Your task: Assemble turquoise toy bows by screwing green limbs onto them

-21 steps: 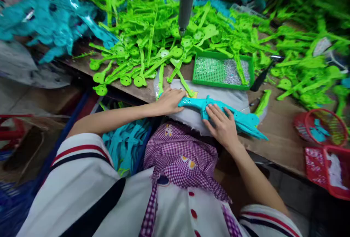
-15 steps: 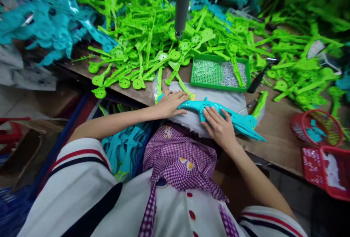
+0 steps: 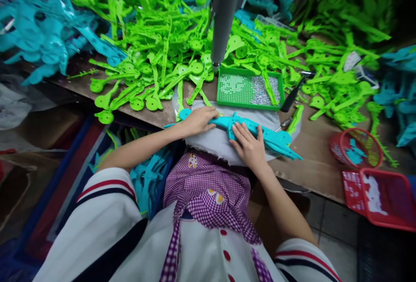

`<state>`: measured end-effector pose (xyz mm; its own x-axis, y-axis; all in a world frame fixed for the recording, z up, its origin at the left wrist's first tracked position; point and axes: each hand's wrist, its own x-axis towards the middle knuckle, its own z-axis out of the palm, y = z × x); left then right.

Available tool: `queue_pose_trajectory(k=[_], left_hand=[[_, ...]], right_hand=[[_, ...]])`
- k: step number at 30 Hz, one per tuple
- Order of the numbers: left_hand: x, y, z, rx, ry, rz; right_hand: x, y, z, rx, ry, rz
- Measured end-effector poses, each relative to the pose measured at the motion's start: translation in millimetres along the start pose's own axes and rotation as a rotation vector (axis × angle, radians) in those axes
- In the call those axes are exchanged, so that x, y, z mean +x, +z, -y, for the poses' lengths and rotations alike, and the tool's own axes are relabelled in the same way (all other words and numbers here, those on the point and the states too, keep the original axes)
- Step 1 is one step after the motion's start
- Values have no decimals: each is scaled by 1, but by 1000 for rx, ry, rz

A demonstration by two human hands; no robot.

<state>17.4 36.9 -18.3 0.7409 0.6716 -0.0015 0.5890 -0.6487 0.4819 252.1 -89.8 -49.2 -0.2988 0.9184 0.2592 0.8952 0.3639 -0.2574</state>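
Observation:
A long light-blue plastic part [image 3: 248,125] lies across a grey cloth [image 3: 211,139] at the table's front edge. My left hand [image 3: 199,120] is closed round its narrow left stretch, and a rounded blue end shows beyond the wrist. Over its middle, my right hand [image 3: 248,143] holds it down, the fingers across the top and the thumb at the near side. Above the cloth hangs a grey powered screwdriver [image 3: 224,17], its tip clear of the part. A green tray [image 3: 249,106] of small metal screws stands behind the cloth, with a lime-green lever-shaped piece [image 3: 269,87] lying in it.
Lime-green plastic pieces [image 3: 146,56] are heaped across the table. Blue parts pile up at the left [image 3: 45,26]. A black-handled hammer [image 3: 294,93] lies beside the tray. At the right stand a round red basket [image 3: 338,149] and a red tray [image 3: 390,221].
The view has shifted, so the table appears further left. The screwdriver hangs lower and further right relative to the tray. Both hands stay on the blue part, whose left end shows more.

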Motion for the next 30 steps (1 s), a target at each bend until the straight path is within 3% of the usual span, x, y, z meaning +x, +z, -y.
queue_pose_trajectory(k=[5, 8, 11, 13, 15, 18, 21, 25, 26, 30], left_hand=[[2, -2, 2, -100, -95, 24], [2, -2, -3, -73, -137, 21], [0, -2, -7, -51, -139, 20], [-1, -1, -8, -44, -141, 16], [-3, -1, -7, -41, -133, 8], [-5, 1, -5, -32, -108, -10], [-5, 3, -4, -22, -102, -16], [-3, 3, -3, -4, -103, -8], [-3, 2, -3, -2, -103, -10], [-2, 1, -3, -17, -114, -4]], right_hand=[[-2, -16, 3, 163, 79, 24], [22, -37, 10, 322, 241, -270], [78, -60, 18, 429, 372, -628], [115, -71, 18, 476, 333, -640], [131, -78, 8, 482, 300, -597], [97, -79, -27, 392, 389, -583], [14, -85, -78, 239, 626, -598], [-79, -120, -146, -50, 931, -628], [-91, -131, -162, -126, 981, -599], [-93, -162, -218, -325, 1293, -194]])
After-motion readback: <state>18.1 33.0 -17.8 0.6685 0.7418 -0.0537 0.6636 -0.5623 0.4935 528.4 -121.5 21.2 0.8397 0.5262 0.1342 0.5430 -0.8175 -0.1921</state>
